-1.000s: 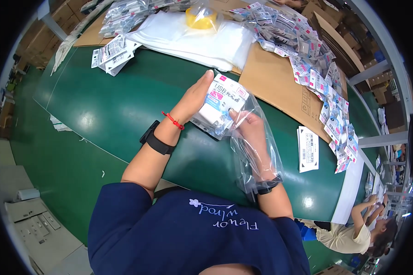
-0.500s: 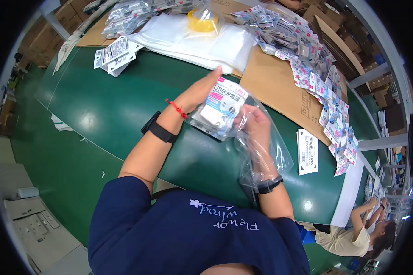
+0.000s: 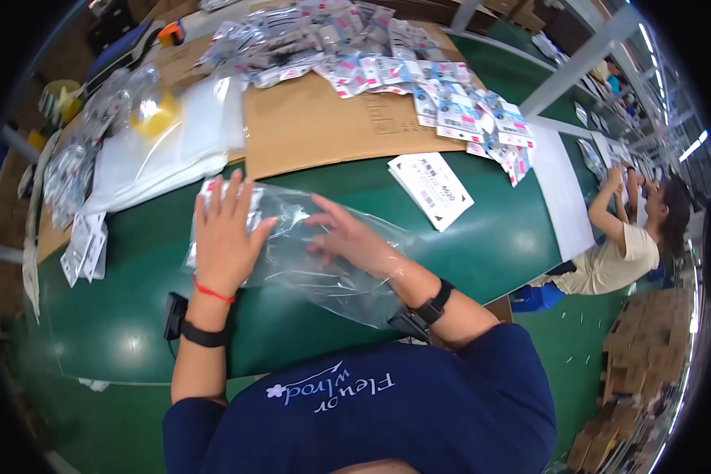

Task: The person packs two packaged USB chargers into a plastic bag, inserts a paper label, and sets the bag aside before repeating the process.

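Observation:
My left hand (image 3: 227,233) lies flat, fingers stretched, over charger packs (image 3: 254,207) at the left end of a long clear plastic bag (image 3: 296,272). Most of the packs is hidden by that hand; a white and pink edge shows past the fingertips. To the right, my right hand (image 3: 349,235) has its fingers spread at the bag and grips nothing. Whether its wrist is under or on top of the film, I cannot tell. Beyond it a small stack of white printed labels (image 3: 432,192) rests on the green table (image 3: 498,229).
Flat clear bags (image 3: 205,118) with a yellow tape roll (image 3: 156,114) lie at the back left. Cardboard (image 3: 316,130) spans the back, with heaped charger packs (image 3: 458,110) along it. White cards (image 3: 85,246) sit far left. A co-worker (image 3: 624,245) is at the right.
My view has turned to the right. The right hand has let go of the charger pack and spread its fingers; the left palm has moved from the pack's side to lie over it.

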The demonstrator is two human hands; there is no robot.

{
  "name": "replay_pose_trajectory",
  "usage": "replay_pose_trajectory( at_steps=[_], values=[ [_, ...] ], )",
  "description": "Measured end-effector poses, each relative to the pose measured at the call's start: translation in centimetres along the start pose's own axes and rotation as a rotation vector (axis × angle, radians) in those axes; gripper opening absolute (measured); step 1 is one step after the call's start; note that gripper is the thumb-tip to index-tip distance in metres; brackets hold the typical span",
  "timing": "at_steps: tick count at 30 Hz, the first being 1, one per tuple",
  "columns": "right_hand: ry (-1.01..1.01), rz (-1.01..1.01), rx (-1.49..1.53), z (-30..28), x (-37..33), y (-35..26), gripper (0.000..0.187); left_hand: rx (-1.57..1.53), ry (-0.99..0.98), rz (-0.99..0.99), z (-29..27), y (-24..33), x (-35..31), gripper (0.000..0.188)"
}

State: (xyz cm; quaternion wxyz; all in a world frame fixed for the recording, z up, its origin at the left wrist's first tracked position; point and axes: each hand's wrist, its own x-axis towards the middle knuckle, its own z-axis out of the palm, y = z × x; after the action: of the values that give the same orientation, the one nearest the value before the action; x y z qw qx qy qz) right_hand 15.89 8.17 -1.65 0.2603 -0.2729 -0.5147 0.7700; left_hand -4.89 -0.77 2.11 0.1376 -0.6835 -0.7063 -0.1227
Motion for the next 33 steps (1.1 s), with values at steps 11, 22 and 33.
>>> replay_pose_trajectory(
  at_steps=[11, 22, 33],
  values=[
    [1.219, -0.59, -0.874, -27.2, -3.5, -15.7, 0.065, -0.352, -0.122, 0.146, -1.3, 5.7, -1.3, 0.068],
    [0.848, 0.059, -1.488, -23.0, 6.1, -11.6, 0.089, -0.353, -0.264, 0.248, 1.5, 9.3, -2.4, 0.063],
    [0.674, -0.654, -1.634, -12.7, 8.5, -9.2, 0.044, -0.589, -0.052, 0.241, -1.6, 8.5, -0.4, 0.054]
  ],
)
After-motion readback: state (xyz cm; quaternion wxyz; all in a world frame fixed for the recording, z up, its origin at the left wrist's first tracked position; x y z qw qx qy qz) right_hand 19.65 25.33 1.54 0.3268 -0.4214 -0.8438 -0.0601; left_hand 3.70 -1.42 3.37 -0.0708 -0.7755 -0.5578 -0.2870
